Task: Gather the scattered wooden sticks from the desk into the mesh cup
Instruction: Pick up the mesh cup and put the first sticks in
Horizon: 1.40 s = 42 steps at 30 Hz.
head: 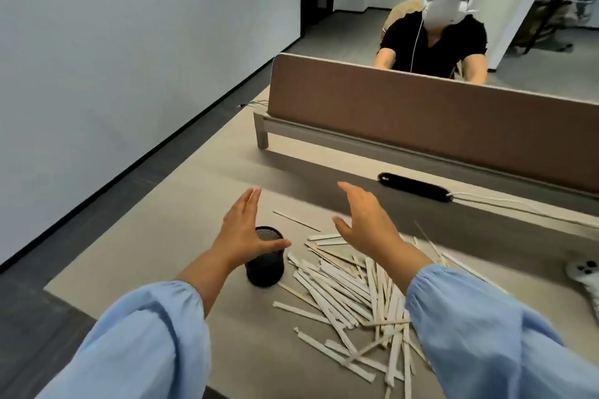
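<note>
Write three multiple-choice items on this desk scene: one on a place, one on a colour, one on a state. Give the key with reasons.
1. The pile of wooden sticks lies where, seen from the mesh cup?
A. To its right
B. To its left
C. Inside it

2. The wearer's sleeves are:
A. Red
B. Light blue
C. Black

3. The right hand is:
A. Gripping a stick
B. Fisted
C. Open, holding nothing

Key: 1 A, the pile spreads right of the cup. 2 B, both cuffs are light blue. 3 C, its fingers are spread, nothing in them.

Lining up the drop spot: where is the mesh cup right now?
In the head view the mesh cup stands upright on the desk, under the open left hand and just left of the stick pile.
</note>
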Tool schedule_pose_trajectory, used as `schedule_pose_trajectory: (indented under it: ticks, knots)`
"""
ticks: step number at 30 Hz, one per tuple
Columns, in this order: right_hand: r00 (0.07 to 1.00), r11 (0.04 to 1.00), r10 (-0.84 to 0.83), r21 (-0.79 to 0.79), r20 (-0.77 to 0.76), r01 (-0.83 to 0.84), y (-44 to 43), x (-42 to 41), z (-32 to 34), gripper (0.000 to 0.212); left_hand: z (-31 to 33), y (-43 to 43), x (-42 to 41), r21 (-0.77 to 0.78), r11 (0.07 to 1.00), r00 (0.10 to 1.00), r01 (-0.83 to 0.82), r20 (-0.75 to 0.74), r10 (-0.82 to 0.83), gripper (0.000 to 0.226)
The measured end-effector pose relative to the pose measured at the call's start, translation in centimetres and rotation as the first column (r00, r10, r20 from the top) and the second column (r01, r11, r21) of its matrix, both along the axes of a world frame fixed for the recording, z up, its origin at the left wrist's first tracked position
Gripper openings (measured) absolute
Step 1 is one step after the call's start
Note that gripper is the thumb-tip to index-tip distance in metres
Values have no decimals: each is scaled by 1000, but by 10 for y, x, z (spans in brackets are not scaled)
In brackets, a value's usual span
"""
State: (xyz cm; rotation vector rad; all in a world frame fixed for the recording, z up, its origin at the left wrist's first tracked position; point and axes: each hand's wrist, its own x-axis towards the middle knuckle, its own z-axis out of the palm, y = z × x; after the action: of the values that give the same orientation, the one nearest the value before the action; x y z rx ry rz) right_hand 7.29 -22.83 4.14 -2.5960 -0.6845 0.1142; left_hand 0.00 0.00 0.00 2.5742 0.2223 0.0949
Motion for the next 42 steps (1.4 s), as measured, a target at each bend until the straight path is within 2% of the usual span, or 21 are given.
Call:
schedule_pose_trajectory:
  ticks: [5, 13, 16, 19, 22, 25, 27, 30, 35, 42]
  knots:
    - [995, 997, -17, -75, -94, 10, -7, -9, -28, 65, -38, -1, -23, -118, 977, 984, -176, -36, 173, 129]
    - [982, 989, -31, -145, -185, 4, -19, -22, -69, 66, -73, -21, -24, -281, 920, 956, -273, 29, 292, 115]
    - [960, 980, -48, -199, -275, -8, -26, -25, -90, 75, -72, -33, -23, -269, 909, 930, -317, 100, 354, 99]
    - [941, 970, -18, -233, -337, -65, -25, -31, -108, 94, -70, -44, -28, -234, 932, 932, -277, 171, 320, 86]
    - [930, 934, -19, -339, -366, -115, -18, -36, -124, 112, -69, -47, -33, -243, 941, 931, -237, 221, 292, 85]
    - [924, 927, -56, -364, -379, -93, -11, -40, -136, 118, -69, -45, -38, -240, 947, 930, -212, 248, 271, 92]
    - [941, 942, -70, -333, -332, -48, -5, -39, -138, 109, -70, -44, -39, -239, 951, 932, -195, 257, 255, 98]
    - [970, 934, -50, -354, -238, -38, 5, -35, -137, 83, -70, -42, -38, -272, 947, 939, -173, 245, 242, 105]
    - [964, 936, -81, -350, -252, -13, 12, -30, -142, 43, -70, -43, -33, -244, 960, 941, -137, 272, 203, 103]
    - [954, 921, -138, -390, -264, 25, 14, -26, -142, 35, -71, -41, -24, -186, 981, 947, -63, 300, 117, 96]
